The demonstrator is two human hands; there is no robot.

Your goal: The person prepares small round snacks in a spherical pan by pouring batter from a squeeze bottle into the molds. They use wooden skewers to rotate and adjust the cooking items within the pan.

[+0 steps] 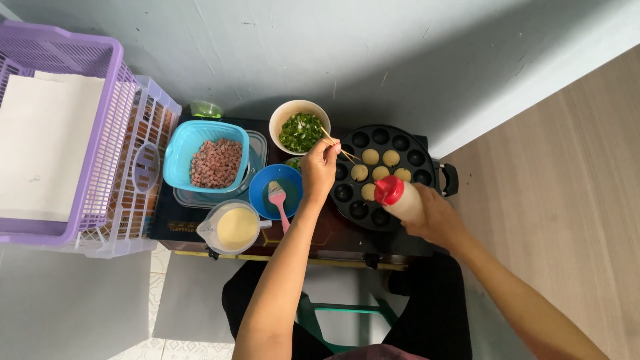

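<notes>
My left hand (pixel 320 167) pinches thin wooden skewers (pixel 338 147) beside the left rim of a round black pan with many round wells (pixel 417 175). Several wells in the pan's upper middle hold pale dough balls (pixel 380 167). Over the pan's lower edge, my right hand (pixel 433 217) grips a squeeze bottle with a red cap (pixel 399 197), tilted with the cap pointing up and left. The pan rests on a dark stove (pixel 313 237).
Left of the pan stand a white bowl of chopped green onion (pixel 300 128), a light blue bowl of diced pink meat (pixel 212 160), a blue bowl with a pink brush (pixel 277 193) and a jug of pale batter (pixel 235 228). Purple baskets (pixel 100 147) sit far left.
</notes>
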